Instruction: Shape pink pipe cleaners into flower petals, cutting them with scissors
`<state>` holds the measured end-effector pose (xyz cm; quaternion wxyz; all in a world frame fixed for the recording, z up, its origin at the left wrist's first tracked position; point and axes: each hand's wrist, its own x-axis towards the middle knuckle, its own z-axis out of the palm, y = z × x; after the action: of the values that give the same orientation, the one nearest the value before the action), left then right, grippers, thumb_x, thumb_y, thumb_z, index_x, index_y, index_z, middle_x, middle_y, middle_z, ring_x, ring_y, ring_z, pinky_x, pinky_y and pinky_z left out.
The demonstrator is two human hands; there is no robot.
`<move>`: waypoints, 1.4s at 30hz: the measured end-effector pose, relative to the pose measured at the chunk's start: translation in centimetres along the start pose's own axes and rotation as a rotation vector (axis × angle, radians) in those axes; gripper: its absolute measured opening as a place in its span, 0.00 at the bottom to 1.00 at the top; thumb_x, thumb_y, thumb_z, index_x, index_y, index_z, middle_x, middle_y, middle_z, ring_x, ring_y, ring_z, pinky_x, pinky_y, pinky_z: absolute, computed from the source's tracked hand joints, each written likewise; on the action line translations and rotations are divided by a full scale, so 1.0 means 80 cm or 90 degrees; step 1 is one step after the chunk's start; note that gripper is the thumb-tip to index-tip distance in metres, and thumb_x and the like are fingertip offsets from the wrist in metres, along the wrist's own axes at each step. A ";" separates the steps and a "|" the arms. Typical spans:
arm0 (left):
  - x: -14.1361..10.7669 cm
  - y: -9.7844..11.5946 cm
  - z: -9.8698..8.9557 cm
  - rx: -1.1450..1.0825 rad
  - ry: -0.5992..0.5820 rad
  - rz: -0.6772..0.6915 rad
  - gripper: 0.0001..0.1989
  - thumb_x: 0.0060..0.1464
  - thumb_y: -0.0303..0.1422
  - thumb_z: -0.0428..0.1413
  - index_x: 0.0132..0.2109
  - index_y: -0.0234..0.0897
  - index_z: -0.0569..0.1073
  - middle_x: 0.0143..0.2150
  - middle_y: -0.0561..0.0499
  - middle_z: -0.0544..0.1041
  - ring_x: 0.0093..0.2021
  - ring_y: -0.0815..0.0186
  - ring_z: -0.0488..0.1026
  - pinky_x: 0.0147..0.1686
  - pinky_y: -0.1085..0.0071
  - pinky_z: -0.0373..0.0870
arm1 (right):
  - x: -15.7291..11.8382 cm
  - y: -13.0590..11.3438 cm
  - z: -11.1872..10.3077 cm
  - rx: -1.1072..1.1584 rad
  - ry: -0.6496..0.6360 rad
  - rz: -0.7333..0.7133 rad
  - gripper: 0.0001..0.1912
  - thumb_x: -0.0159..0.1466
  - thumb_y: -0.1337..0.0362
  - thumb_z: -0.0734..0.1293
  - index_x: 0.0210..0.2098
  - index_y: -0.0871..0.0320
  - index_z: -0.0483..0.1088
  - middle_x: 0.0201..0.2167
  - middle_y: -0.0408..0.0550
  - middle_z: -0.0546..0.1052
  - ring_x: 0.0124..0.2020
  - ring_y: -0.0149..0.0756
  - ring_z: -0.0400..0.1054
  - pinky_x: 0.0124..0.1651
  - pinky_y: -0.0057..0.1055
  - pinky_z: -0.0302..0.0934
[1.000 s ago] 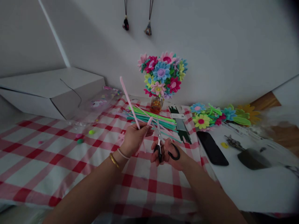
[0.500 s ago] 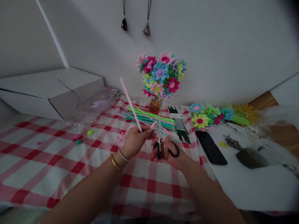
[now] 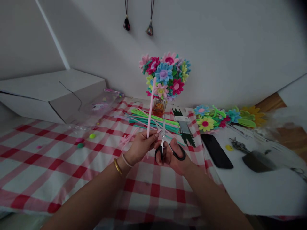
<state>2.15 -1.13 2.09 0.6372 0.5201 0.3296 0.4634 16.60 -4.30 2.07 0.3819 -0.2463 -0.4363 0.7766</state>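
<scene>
My left hand (image 3: 141, 145) pinches a pink pipe cleaner (image 3: 151, 107), whose long end stands nearly upright in front of the flowers. Fingers and thumb of my right hand (image 3: 176, 158) are in the black handles of a pair of scissors (image 3: 163, 135). The scissor blades are spread and point away from me, right beside my left fingertips, around or against a short part of the pink pipe cleaner; which of the two I cannot tell. Behind the hands lies a pile of green, teal and pink pipe cleaners (image 3: 155, 120). Short pink pieces (image 3: 128, 137) lie left of my left hand.
A glass jar (image 3: 159, 107) holds colourful pipe-cleaner flowers (image 3: 165, 75). At right lie more flowers (image 3: 206, 123), a black phone (image 3: 217, 151) and keys (image 3: 238, 145). A white box (image 3: 55, 92) stands at left, with small pompoms (image 3: 80, 145) on the checked tablecloth (image 3: 96, 169).
The pink pipe cleaner has swung from leaning left to nearly upright. The scissor handles and blades have spread wider, with the blades now at the left fingertips.
</scene>
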 end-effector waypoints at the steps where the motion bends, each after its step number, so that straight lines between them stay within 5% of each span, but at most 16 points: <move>1: 0.000 -0.001 -0.001 0.010 0.008 0.010 0.14 0.49 0.41 0.53 0.36 0.33 0.71 0.16 0.58 0.61 0.16 0.77 0.53 0.16 0.79 0.46 | 0.000 0.000 0.000 0.002 -0.002 0.001 0.29 0.54 0.39 0.56 0.36 0.60 0.63 0.19 0.44 0.69 0.20 0.31 0.62 0.25 0.28 0.52; 11: -0.004 0.001 -0.004 0.109 0.074 0.118 0.11 0.48 0.37 0.54 0.34 0.35 0.75 0.18 0.58 0.58 0.19 0.75 0.52 0.19 0.76 0.50 | -0.007 0.004 0.008 -0.018 0.051 -0.061 0.23 0.57 0.45 0.58 0.31 0.61 0.66 0.12 0.36 0.59 0.12 0.22 0.47 0.17 0.23 0.40; 24: -0.007 0.010 -0.007 0.077 0.045 0.122 0.10 0.46 0.36 0.56 0.34 0.33 0.75 0.19 0.58 0.58 0.19 0.76 0.51 0.18 0.77 0.49 | -0.009 0.001 0.013 -0.119 0.106 -0.120 0.20 0.56 0.49 0.62 0.27 0.62 0.67 0.09 0.33 0.53 0.11 0.20 0.40 0.14 0.22 0.33; 29: 0.000 0.012 -0.012 0.028 0.033 0.056 0.13 0.46 0.39 0.56 0.36 0.33 0.73 0.17 0.59 0.56 0.16 0.78 0.48 0.15 0.78 0.42 | -0.003 0.003 0.006 -0.210 0.106 -0.150 0.21 0.56 0.48 0.61 0.34 0.62 0.67 0.12 0.38 0.61 0.13 0.24 0.50 0.17 0.24 0.43; 33: 0.000 0.033 -0.038 0.066 -0.009 -0.045 0.14 0.45 0.41 0.56 0.27 0.32 0.71 0.16 0.58 0.58 0.13 0.79 0.47 0.13 0.78 0.39 | 0.003 -0.005 -0.008 -0.205 0.136 -0.224 0.25 0.56 0.44 0.58 0.38 0.59 0.64 0.20 0.44 0.67 0.22 0.30 0.59 0.26 0.29 0.52; 42: 0.001 0.050 -0.109 0.351 0.280 -0.076 0.14 0.45 0.40 0.54 0.21 0.34 0.69 0.14 0.52 0.66 0.15 0.71 0.62 0.16 0.76 0.54 | 0.007 -0.003 -0.010 -0.248 0.179 -0.182 0.21 0.60 0.48 0.56 0.39 0.59 0.63 0.21 0.43 0.66 0.22 0.30 0.59 0.23 0.27 0.49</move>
<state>-6.69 2.20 3.84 0.4128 0.5401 0.6011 0.4202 16.95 -3.35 1.88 0.4896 -0.3563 -0.5503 0.5749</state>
